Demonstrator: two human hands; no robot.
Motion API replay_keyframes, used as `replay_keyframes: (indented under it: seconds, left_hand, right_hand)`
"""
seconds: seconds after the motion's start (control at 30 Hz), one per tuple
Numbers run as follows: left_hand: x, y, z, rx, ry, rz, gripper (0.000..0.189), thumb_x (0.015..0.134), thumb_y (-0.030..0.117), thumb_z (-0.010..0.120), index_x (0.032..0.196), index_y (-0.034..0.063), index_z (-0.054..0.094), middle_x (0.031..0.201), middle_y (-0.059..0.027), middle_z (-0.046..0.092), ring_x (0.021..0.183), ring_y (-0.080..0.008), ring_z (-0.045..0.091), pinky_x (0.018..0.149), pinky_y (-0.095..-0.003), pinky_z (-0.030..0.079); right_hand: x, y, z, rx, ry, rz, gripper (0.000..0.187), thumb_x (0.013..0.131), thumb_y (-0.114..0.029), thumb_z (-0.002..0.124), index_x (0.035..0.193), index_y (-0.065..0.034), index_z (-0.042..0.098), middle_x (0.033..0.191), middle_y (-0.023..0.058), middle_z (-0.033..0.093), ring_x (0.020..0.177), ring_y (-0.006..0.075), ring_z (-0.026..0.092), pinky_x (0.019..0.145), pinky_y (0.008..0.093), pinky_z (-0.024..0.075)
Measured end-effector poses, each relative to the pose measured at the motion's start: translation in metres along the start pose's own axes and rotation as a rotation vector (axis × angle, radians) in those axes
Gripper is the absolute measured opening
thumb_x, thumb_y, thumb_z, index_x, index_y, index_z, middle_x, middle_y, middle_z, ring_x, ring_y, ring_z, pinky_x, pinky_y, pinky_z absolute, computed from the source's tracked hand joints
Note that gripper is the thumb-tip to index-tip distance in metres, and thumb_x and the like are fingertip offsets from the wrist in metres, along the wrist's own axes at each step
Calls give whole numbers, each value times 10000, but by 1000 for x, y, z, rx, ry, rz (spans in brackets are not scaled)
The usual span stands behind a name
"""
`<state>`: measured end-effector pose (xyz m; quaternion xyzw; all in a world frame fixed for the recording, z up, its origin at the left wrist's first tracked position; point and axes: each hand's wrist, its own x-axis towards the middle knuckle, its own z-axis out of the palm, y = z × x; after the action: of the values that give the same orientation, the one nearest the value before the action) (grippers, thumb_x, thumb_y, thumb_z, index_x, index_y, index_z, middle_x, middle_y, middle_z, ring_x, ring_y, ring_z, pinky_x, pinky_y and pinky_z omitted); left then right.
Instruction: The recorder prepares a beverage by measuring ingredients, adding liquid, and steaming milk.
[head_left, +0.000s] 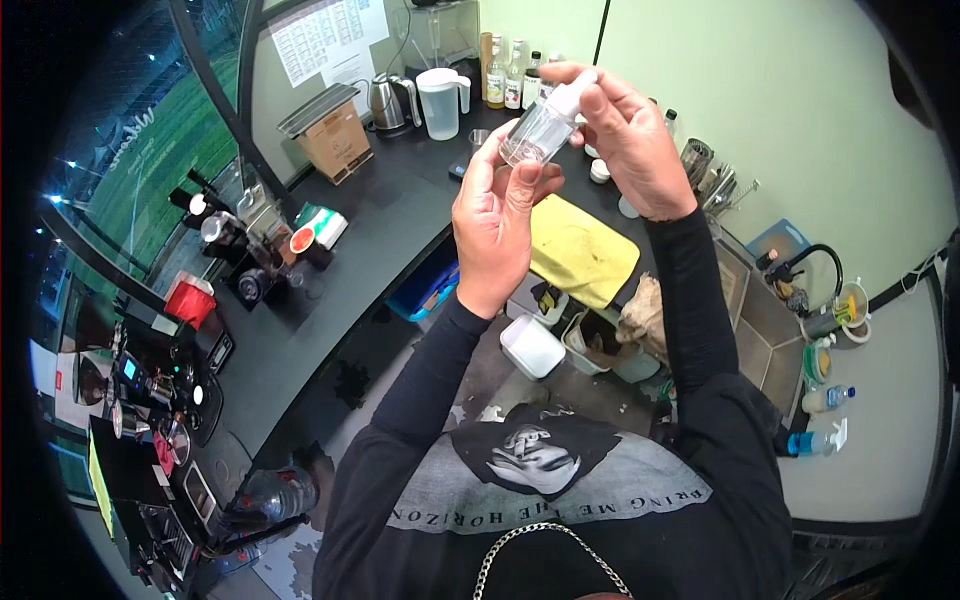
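A small clear bottle (537, 133) is held up at a tilt above the black counter (405, 180). My left hand (496, 232) grips its lower end between thumb and fingers. At the upper end, my right hand (637, 142) has its thumb and fingers around the white cap (573, 94); whether the cap is seated or loose is unclear. Below the hands lies a yellow board or mat (589, 255) near the counter's edge. Behind the bottle stand several syrup bottles (513, 79), partly covered by my right hand.
A lidded plastic pitcher (441, 105), a steel kettle (390, 101) and a cardboard box (335, 142) stand at the back. The sink (761, 345) with a black faucet (821, 251) is on the right. White plastic bins (532, 346) sit below counter level. Coffee gear crowds the left counter.
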<state>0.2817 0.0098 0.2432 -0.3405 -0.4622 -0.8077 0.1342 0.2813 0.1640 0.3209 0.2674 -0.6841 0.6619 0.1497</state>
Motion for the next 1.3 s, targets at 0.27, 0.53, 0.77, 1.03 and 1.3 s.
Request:
replay_keyframes:
  seconds: [0.27, 0.53, 0.77, 1.03, 1.3]
  left_hand:
    - [67, -84, 14, 108, 48, -51, 467, 1042, 241, 529, 1411, -27, 427, 1170, -110, 635, 1024, -164, 653, 919, -330, 564]
    - [77, -163, -34, 242, 57, -187, 448, 1028, 144, 560, 1413, -38, 422, 1219, -94, 612, 1057, -133, 613, 941, -280, 499]
    - [62, -233, -98, 214, 99, -415, 437, 1031, 186, 557, 1394, -36, 459, 1230, -92, 620, 1022, -130, 619, 883, -278, 510]
    - [86, -308, -168, 97, 58, -649, 471, 1043, 245, 539, 1406, -41, 448, 1256, -95, 601, 1045, -150, 616, 899, -300, 503]
    - [139, -373, -234, 48, -12, -761, 443, 1041, 221, 542, 1406, -15, 461, 1188, -70, 632, 1020, -130, 617, 869, -280, 498]
  right_hand:
    - [54, 66, -78, 230, 81, 4, 495, 927, -102, 706, 1355, 18, 489, 1229, 121, 664, 1077, 133, 630, 953, 266, 483]
    - [76, 162, -101, 299, 114, 186, 372, 957, -105, 657, 1292, 10, 544, 1181, 85, 658, 1103, 136, 608, 1008, 286, 456]
    - [76, 258, -84, 222, 187, 333, 325, 926, -117, 711, 1210, 6, 607, 1128, 52, 661, 1059, 124, 619, 963, 284, 483]
    - [117, 343, -84, 173, 288, 453, 374, 964, -107, 653, 1307, 8, 557, 1198, 112, 667, 1133, 152, 612, 1002, 306, 467]
    - [184, 410, -87, 140, 471, 492, 354, 981, -111, 636, 1297, 37, 577, 1203, 119, 671, 1127, 147, 619, 1007, 284, 477]
